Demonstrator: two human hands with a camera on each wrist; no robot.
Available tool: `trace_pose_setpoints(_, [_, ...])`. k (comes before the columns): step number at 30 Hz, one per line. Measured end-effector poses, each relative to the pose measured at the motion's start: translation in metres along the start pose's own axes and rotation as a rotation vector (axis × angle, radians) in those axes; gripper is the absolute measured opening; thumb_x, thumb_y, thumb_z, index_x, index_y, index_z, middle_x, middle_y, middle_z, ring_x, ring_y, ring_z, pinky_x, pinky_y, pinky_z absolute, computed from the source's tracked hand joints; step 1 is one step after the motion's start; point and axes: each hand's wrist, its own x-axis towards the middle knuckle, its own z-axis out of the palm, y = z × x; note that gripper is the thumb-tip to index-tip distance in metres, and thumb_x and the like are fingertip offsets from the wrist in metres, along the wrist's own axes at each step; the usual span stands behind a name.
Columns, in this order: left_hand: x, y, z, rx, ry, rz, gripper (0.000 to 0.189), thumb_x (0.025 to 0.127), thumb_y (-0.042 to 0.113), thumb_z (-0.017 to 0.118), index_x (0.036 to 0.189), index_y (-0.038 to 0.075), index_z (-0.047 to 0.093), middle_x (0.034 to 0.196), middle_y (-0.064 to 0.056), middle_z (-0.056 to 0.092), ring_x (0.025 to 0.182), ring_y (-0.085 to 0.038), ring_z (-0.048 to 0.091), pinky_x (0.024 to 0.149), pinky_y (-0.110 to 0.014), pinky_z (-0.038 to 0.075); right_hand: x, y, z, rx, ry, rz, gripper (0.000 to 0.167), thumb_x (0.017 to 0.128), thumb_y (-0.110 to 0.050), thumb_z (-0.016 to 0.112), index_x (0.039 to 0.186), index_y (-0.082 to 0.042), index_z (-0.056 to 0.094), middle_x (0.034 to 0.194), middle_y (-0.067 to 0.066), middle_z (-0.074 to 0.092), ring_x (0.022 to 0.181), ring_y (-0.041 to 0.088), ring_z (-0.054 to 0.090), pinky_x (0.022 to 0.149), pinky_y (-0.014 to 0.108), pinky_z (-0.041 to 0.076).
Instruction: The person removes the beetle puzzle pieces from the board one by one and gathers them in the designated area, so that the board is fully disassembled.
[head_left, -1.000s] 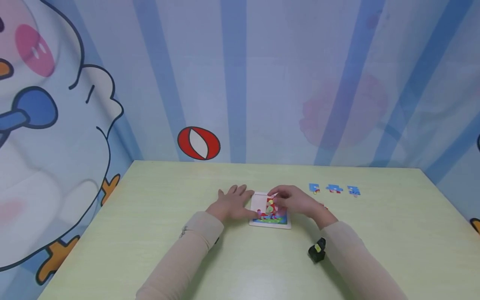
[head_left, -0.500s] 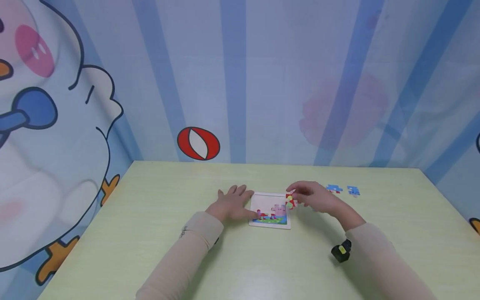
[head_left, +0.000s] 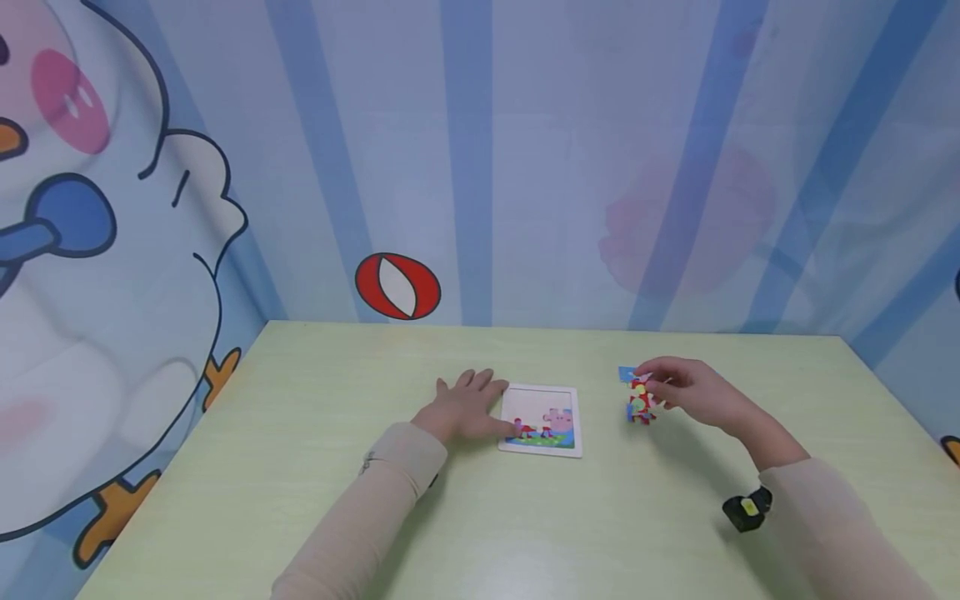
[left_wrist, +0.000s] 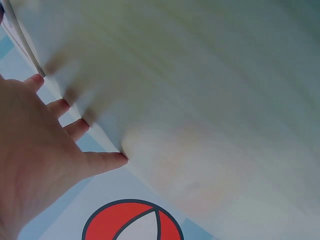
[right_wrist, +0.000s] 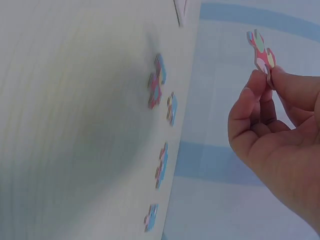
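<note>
My left hand (head_left: 465,408) lies with fingers spread at the left side of a white-framed puzzle tray (head_left: 528,402), its thumb reaching over the tray's edge. Along the tray's lower part sit pieces with grass, red and a pink pig figure (head_left: 558,419); the white backing shows above. To the right of the tray, my right hand (head_left: 693,392) is raised above the table, pinching a red jigsaw piece (right_wrist: 261,52) with yellow and green spots between thumb and fingers. A red and blue piece (right_wrist: 156,85) lies on the table below; in the head view the held piece partly covers it.
Several loose pieces lie on the table, among them a blue one (head_left: 626,374) beside my right hand, and more blue-edged ones (right_wrist: 161,166) in a row, hidden behind that hand in the head view. A printed cloth (head_left: 525,167) hangs at the table's back edge.
My right hand has carried the red jigsaw piece from over the tray out to the right, above the loose pieces. The left hand and tray have stayed in place.
</note>
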Motion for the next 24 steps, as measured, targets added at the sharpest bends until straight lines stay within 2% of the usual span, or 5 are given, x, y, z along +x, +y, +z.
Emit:
trace_pose_setpoints(13, [0.002,-0.002,0.002,-0.003,0.002,0.004,0.082,0.084,0.065,0.055,0.151,0.026,0.031,0.160,-0.005,0.020,0.147,-0.034,0.012,0.110,-0.070,0.010,-0.015,0.027,-0.016,-0.059,0.073,0.077,0.037,0.100,-0.016,0.052,0.131,0.004,0.052,0.106,0.015,0.060,0.090,0.026,0.057,0.078,0.040,0.052])
trace_pose_setpoints(24, [0.002,-0.001,0.002,-0.008,-0.008,-0.002,0.082,0.083,0.064,0.056,0.151,0.025,0.032,0.160,-0.006,0.021,0.147,-0.033,0.013,0.110,-0.069,0.009,-0.017,0.046,-0.020,-0.071,0.054,0.136,0.036,0.100,-0.011,0.049,0.131,0.008,0.050,0.104,0.014,0.062,0.085,0.023,0.057,0.075,0.035,0.053])
